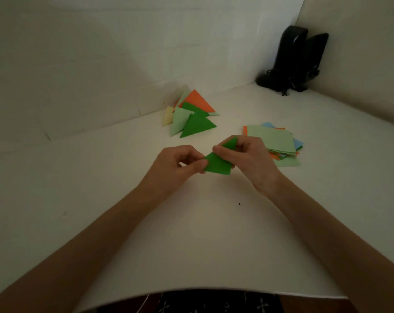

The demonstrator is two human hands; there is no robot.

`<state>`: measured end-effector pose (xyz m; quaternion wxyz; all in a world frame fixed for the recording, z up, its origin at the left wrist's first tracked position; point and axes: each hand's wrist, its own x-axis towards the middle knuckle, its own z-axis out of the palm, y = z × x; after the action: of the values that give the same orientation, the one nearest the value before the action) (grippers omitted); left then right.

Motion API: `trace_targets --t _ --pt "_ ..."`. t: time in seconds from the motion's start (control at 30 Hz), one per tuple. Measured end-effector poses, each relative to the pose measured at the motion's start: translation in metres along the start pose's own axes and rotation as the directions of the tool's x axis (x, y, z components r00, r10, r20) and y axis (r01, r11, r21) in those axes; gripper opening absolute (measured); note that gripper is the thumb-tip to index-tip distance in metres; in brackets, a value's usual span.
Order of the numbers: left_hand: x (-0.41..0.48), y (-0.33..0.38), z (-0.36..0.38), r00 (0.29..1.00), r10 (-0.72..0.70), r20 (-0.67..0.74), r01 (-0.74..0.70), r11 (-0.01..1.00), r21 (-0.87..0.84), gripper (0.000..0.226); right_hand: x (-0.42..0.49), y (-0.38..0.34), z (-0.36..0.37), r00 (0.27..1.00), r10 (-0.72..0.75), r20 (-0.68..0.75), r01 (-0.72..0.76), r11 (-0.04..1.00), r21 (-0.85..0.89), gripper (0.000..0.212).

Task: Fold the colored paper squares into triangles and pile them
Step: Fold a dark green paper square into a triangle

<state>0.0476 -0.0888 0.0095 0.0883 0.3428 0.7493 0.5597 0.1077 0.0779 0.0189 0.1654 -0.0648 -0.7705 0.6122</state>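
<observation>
A dark green paper (pixel 217 164), partly folded, is held between both hands just above the white table. My left hand (pixel 180 164) pinches its left corner with thumb and fingers. My right hand (pixel 245 159) grips its upper right part, and that hand hides part of the sheet. Behind them lies a pile of folded triangles (pixel 191 116) in orange, dark green, light green and pale yellow. To the right sits a stack of unfolded squares (pixel 272 143), light green on top with orange and blue edges showing.
The white table (pixel 123 211) runs into a corner of white walls. Two black speakers (pixel 297 59) with a cable stand in the back right corner. The table's near edge curves just above my lap at the bottom.
</observation>
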Motion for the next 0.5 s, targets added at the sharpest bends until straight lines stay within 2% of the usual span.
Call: trace_targets --t 0.1,0.17,0.27,0.33,0.37,0.43,0.5 --pt "0.001 -0.001 -0.003 0.998 -0.047 -0.036 0.044 0.996 -0.077 0.017 0.002 0.000 -0.011 0.998 -0.018 -0.063 0.021 0.998 0.052 0.008" --pt "0.001 0.000 -0.001 0.998 -0.053 -0.037 0.050 0.996 -0.067 0.017 0.004 -0.001 -0.016 0.995 -0.020 -0.098 0.028 0.996 0.080 0.008" --pt "0.000 -0.004 -0.004 0.991 0.031 -0.130 -0.016 0.993 0.119 0.013 0.009 -0.002 -0.023 0.974 -0.041 -0.221 0.057 0.996 0.065 0.007" --pt "-0.003 -0.006 -0.008 0.968 0.127 -0.214 -0.073 0.967 0.244 0.006 0.007 0.000 -0.026 0.962 -0.163 -0.219 0.139 0.983 -0.118 0.013" --pt "-0.003 -0.007 -0.009 0.957 0.182 -0.225 -0.113 0.951 0.288 0.002 0.005 0.002 -0.025 0.958 -0.253 -0.136 0.208 0.938 -0.277 0.024" --pt "0.000 -0.010 -0.010 0.933 0.310 -0.183 -0.217 0.891 0.400 0.004 0.004 0.009 -0.018 0.908 -0.403 0.111 0.389 0.719 -0.576 0.042" --pt "0.008 -0.014 -0.012 0.909 0.397 -0.126 -0.284 0.812 0.509 0.011 0.013 0.015 -0.010 0.824 -0.501 0.265 0.520 0.483 -0.705 0.037"
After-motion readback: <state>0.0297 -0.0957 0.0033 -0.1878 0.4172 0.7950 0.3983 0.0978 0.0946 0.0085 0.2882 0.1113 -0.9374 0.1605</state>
